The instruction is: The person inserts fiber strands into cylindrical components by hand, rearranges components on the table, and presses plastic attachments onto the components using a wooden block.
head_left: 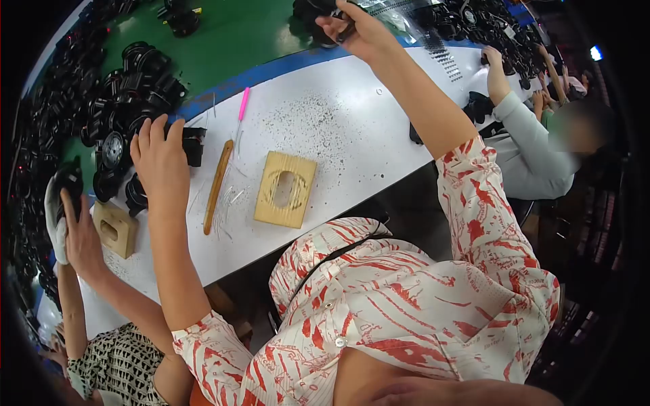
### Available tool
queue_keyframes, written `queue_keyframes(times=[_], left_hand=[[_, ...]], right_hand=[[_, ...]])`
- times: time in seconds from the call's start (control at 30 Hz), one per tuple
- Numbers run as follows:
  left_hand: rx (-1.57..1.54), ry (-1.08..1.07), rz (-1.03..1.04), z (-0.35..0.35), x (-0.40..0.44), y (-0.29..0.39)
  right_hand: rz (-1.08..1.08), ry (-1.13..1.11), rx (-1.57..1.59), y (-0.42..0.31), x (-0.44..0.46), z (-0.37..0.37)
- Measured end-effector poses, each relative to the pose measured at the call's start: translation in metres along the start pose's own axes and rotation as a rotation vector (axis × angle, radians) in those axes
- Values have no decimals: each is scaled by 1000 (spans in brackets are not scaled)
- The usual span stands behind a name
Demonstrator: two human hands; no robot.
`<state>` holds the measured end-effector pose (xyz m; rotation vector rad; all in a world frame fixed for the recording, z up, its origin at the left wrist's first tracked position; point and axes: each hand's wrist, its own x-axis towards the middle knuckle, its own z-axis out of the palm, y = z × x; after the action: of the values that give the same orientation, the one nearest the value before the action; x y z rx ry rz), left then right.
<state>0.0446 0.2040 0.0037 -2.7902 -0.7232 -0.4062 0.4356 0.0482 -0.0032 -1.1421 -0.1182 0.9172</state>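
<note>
My right hand (362, 34) reaches to the far side of the bench, its fingers closed round a black plastic part (315, 12) that the top of the view partly cuts off. My left hand (161, 162) is seen from the back, fingers stretched and apart, at the edge of a heap of black round parts (139, 84). Beside its palm lies a boxy black part (194, 146); whether they touch is hidden. In front of me rests a wooden block (285, 189) with an oval hole. Left of it are a wooden stick (218, 188) and a pink-handled thin tool (244, 105).
Black crumbs (305, 125) and thin clear strips (230, 199) litter the white table (359, 162). Behind it runs a green surface (237, 34) with a blue edge. A neighbour's hands (81, 237) work at left beside another wooden block (115, 229). Another person (535, 149) sits at right.
</note>
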Motion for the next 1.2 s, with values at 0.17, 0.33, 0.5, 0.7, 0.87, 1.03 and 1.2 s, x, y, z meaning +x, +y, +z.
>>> queue_keyframes(times=[0.17, 0.33, 0.5, 0.7, 0.87, 1.03, 1.2], left_hand=[[-337, -65, -73, -38, 2, -1], [-1193, -26, -288, -43, -29, 31], [-1615, -215, -377, -43, -62, 89], [-875, -168, -241, -61, -78, 131], [-619, -155, -235, -68, -73, 149], [-548, -196, -249, -58, -75, 155], [-607, -231, -143, -55, -82, 148]], right_hand=[[5, -65, -70, -5, -33, -4], [59, -103, -260, 29, -99, -14], [195, -56, -257, 63, -138, -29], [315, -81, -256, 85, -169, -36], [335, -157, -375, 89, -191, -25], [330, -297, -310, 94, -212, -13], [144, -534, -751, 96, -235, -1]])
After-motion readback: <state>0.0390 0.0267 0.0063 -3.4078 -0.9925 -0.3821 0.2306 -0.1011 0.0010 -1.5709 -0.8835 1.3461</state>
